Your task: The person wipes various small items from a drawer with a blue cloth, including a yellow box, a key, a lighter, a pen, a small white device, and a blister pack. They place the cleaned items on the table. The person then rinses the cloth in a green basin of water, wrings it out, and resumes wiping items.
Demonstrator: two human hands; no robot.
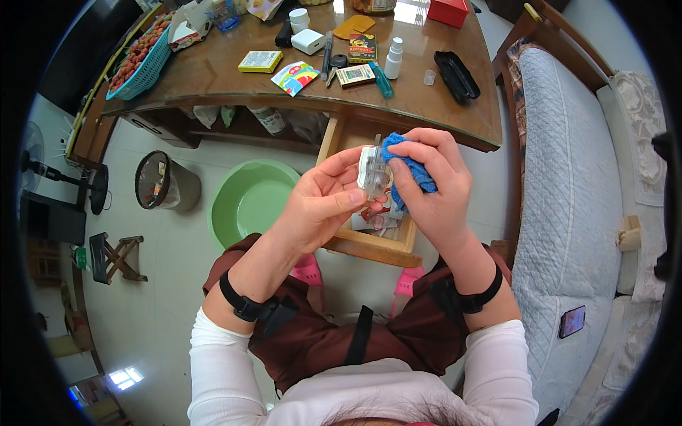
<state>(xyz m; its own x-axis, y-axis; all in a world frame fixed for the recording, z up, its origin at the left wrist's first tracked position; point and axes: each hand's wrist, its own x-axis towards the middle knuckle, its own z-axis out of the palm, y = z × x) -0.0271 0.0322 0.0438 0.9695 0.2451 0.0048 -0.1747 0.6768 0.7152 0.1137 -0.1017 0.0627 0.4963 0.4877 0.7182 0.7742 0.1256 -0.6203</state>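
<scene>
Between the fingers and thumb of my left hand [325, 199] is a small white and clear plastic device [374, 173], held upright over the open wooden drawer [410, 234]. My right hand [439, 181] grips a bunched blue cloth [413, 168], which touches the device's right side near its top. What the device is I cannot tell. Inside the drawer, partly hidden by my hands, lie small packets and clear plastic pieces [379, 219]. A white spray bottle [394, 58] and an open black glasses case [457, 76] stand on the wooden table [213, 88] beyond.
A green basin [253, 199] and a waste bin [168, 181] stand on the floor at left. A blue basket of reddish fruit [139, 69] sits at the table's left end. At right is a quilt-covered seat [567, 186] with a phone [572, 321] on it.
</scene>
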